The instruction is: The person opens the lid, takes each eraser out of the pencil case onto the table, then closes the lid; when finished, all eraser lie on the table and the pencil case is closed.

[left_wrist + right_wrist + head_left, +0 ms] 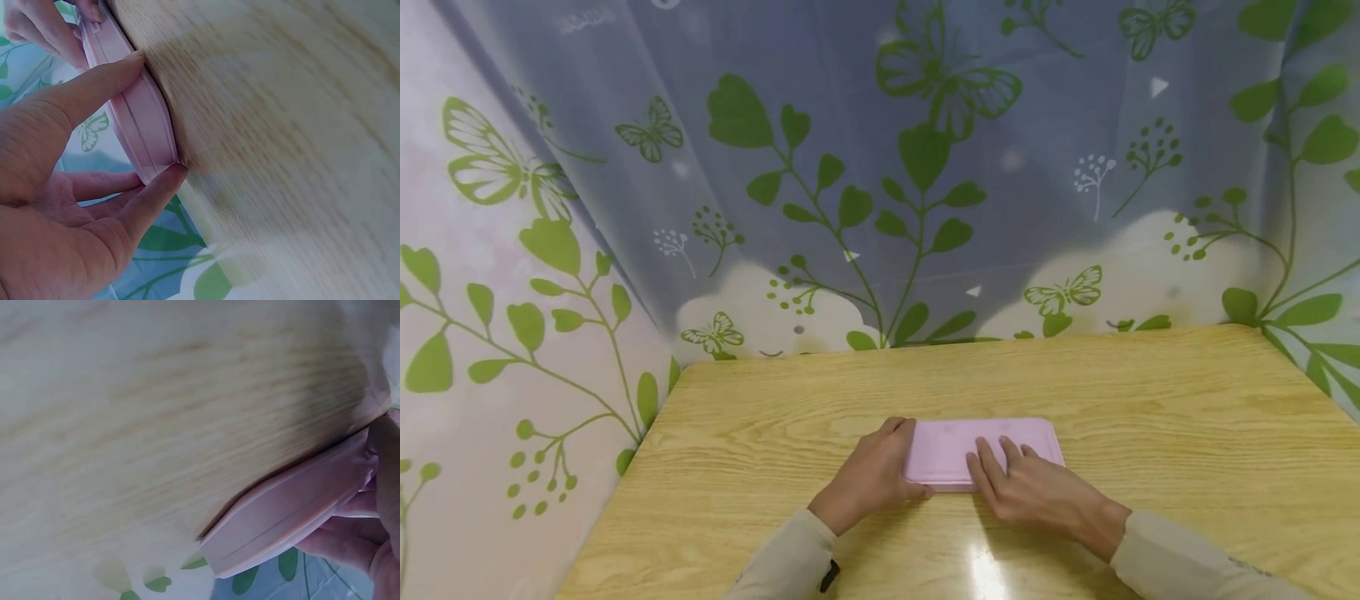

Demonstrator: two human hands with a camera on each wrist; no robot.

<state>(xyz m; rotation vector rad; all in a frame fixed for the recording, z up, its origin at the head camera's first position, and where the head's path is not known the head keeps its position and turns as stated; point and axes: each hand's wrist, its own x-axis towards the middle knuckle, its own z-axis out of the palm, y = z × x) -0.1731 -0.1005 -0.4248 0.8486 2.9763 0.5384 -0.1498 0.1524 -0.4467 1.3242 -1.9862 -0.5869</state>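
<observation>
A pink, flat, rectangular zip case [940, 450] lies on the wooden table [760, 417]. My left hand [872, 471] grips its left end, with the thumb along the near side and the fingers around the end. In the left wrist view a seam runs along the case's side [140, 119], and a small tab [95, 27] shows by the other hand's fingertips. My right hand [1030, 492] spreads its fingers over the top towards the right, with its thumb down at the near side. I cannot tell whether it pinches the tab.
A curtain [820, 167] printed with green leaves and butterflies hangs behind the table's far edge. More of this printed cloth [512, 292] stands along the left side. Light reflects off the table in front of the case.
</observation>
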